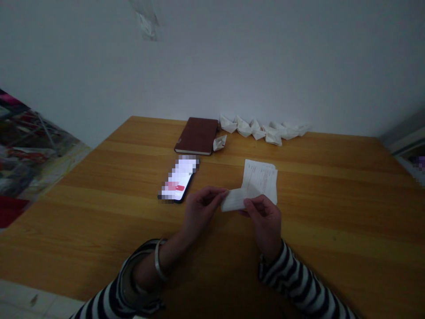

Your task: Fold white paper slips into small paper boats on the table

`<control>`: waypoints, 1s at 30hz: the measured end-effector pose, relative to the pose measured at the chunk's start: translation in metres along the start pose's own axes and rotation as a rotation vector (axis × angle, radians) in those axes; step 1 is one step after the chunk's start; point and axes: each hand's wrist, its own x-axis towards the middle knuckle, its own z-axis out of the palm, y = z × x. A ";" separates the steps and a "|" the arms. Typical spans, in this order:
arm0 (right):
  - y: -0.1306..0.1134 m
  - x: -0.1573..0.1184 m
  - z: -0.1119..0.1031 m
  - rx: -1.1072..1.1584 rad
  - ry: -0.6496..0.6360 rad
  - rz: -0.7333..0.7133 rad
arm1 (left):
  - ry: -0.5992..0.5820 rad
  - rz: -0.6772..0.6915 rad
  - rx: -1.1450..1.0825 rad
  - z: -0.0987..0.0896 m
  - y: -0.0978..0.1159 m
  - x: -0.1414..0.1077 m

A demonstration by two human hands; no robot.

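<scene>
1. Here we are at the wooden table (332, 190), and both hands are up and working on one white sheet! The paper (260, 181) sits right in front of the person, just right of center, held over the tabletop. One end is folded into a thick flap, while the printed part fans up and away. Whether its far edge touches the wood, I can't tell.
2. The left hand (201, 210) comes in from the near side, fingers pressed together and pinching the flap's left end between fingertips and thumb. A metal bangle (157, 261) circles that wrist, just below a striped sleeve (113, 292).
3. The right hand (264, 223) is pinching too, thumb on top of the paper near the middle of the fold, fingers tucked behind it. Another striped sleeve (299, 283) runs down from that wrist. The two hands are close, with only a short stretch of paper between them.
4. Just left of the hands lies a phone (177, 179), screen lit and blurred out. Beyond it is a brown notebook (195, 136), with a small folded paper (219, 142) touching its right edge.
5. Along the far edge, a row of paper boats (262, 128) stands near the white wall (212, 57).
</scene>
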 end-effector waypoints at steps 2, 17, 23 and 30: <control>-0.001 0.000 0.001 0.017 0.016 0.004 | -0.015 0.021 0.026 -0.001 -0.002 0.000; 0.001 -0.002 0.000 -0.004 0.012 0.002 | -0.002 0.017 0.102 -0.001 0.001 0.001; 0.002 0.001 -0.002 -0.075 0.027 -0.006 | -0.064 0.078 0.164 -0.004 -0.004 0.004; 0.003 -0.001 -0.001 -0.130 -0.085 -0.056 | -0.168 0.278 0.286 -0.003 -0.009 0.003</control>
